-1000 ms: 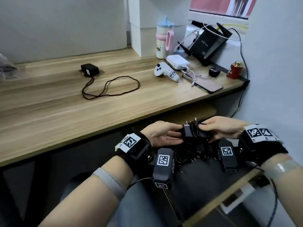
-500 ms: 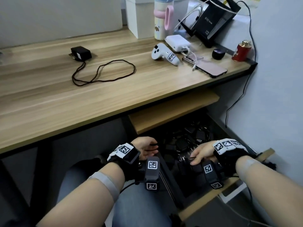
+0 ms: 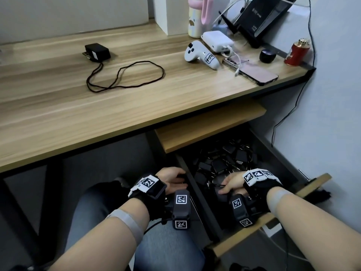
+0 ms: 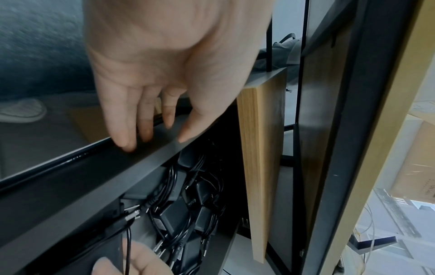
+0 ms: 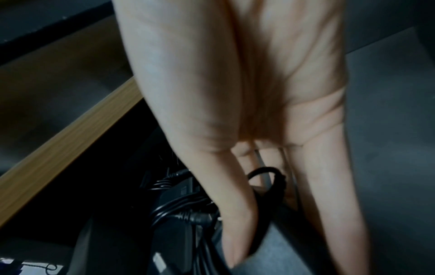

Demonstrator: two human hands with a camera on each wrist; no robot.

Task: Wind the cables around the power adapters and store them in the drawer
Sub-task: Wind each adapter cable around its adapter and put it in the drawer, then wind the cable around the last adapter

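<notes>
The open drawer [image 3: 197, 194] under the desk holds several black adapters [image 3: 218, 165] with wound cables. My right hand [image 3: 224, 187] is low inside it, thumb and fingers round a wound black adapter [image 3: 219, 194] that rests among the others. In the right wrist view, a cable loop [image 5: 266, 173] shows between the thumb and fingers of the right hand [image 5: 270, 241]. My left hand [image 3: 176, 181] holds nothing. Its loose fingers [image 4: 127, 134] hang at the drawer's left wall [image 4: 141, 167]. One more black adapter [image 3: 97, 52] lies on the desk [image 3: 136, 106], its cable [image 3: 125, 75] sprawled loose.
At the desk's right end lie a white controller [image 3: 201, 55], a white power bank [image 3: 216, 41], a phone [image 3: 252, 70], a black router [image 3: 259, 18], a small black puck [image 3: 267, 55] and a red can [image 3: 297, 53]. A wooden shelf [image 3: 211, 126] overhangs the drawer's back.
Both hands dropped from in front of the desk to the drawer. The left hand let go of the wound adapter; the right hand carried it down among the stored adapters.
</notes>
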